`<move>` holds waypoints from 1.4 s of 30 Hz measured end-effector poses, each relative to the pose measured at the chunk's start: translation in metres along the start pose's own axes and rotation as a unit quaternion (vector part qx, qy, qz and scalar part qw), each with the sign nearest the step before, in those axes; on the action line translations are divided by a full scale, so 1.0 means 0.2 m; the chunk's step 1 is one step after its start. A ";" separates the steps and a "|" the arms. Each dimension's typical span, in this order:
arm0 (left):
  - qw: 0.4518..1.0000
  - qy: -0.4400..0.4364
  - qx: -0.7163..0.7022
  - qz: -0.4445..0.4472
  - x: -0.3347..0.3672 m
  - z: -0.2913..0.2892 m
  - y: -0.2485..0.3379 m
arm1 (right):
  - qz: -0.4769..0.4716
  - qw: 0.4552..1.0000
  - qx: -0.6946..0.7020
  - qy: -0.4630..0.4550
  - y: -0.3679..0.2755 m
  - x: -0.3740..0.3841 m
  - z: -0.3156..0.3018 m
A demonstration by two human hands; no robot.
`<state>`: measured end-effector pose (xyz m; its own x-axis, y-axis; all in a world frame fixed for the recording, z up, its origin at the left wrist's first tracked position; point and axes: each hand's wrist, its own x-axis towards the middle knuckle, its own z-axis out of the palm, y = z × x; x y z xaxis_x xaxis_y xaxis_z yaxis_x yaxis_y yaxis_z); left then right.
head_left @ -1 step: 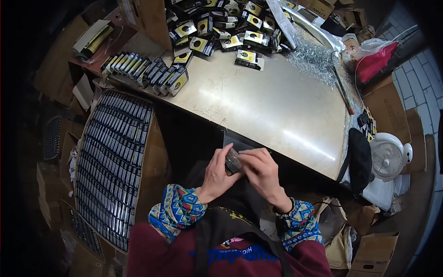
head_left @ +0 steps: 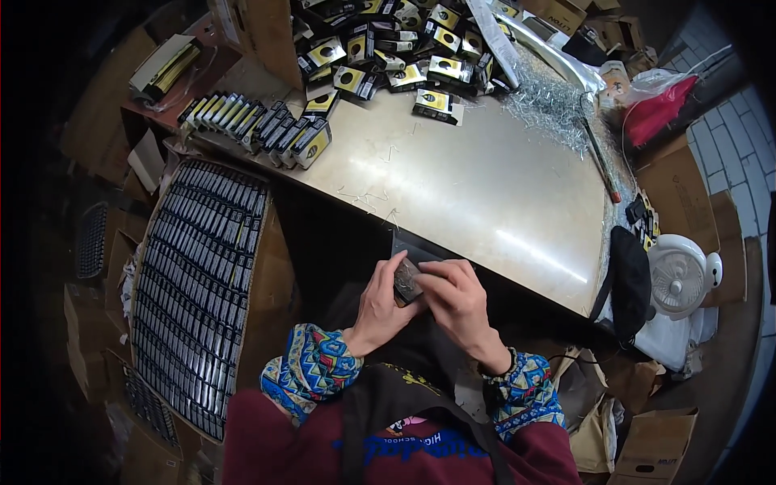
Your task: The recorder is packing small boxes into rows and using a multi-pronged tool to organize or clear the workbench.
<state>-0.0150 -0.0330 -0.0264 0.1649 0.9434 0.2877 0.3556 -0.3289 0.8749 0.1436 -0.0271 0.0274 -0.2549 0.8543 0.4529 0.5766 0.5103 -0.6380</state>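
In front of my body, by the table's near edge, my left hand point(head_left: 380, 305) is closed around a small dark box point(head_left: 406, 284). Its thumb and fingers grip the sides, and the upper face has a shiny, greyish look; the contents are too small to tell. My right hand point(head_left: 457, 303) is at the box's right side, thumb and fingertips pinched close against it. Whether anything thin is between those fingertips is hidden. A piece of clear plastic film point(head_left: 408, 242) shows just beyond the box.
The metal-topped table point(head_left: 453, 186) has loose pins near its front edge. A pile of yellow-and-black boxes point(head_left: 432, 69), a row of boxes point(head_left: 242, 121) and a heap of thin wire pins point(head_left: 546, 105) lie on it. A packed carton point(head_left: 198, 291) stands left; a white fan point(head_left: 677, 275) right.
My right fingertips have shifted very slightly at the box, showing a bit more of its upper face. Nothing else has visibly moved.
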 end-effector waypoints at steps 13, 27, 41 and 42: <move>0.995 -0.065 0.068 0.018 0.09 -0.02 0.00 | 0.217 0.969 0.109 -0.052 0.11 0.08 -0.14; 0.999 0.035 0.025 -0.008 0.14 0.01 0.07 | 0.280 0.912 0.299 0.024 0.01 -0.01 0.02; 0.992 0.029 0.118 0.025 0.14 0.03 0.07 | 0.189 0.957 0.168 0.141 -0.03 -0.01 0.11; 0.993 0.031 0.114 0.020 0.14 0.03 0.07 | 0.146 0.973 0.110 0.141 -0.04 -0.01 0.11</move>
<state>-0.0001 -0.0106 -0.0087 0.1294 0.9280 0.3494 0.5502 -0.3603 0.7533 0.1223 -0.0303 0.0177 0.1368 0.9209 0.3649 0.4047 0.2843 -0.8692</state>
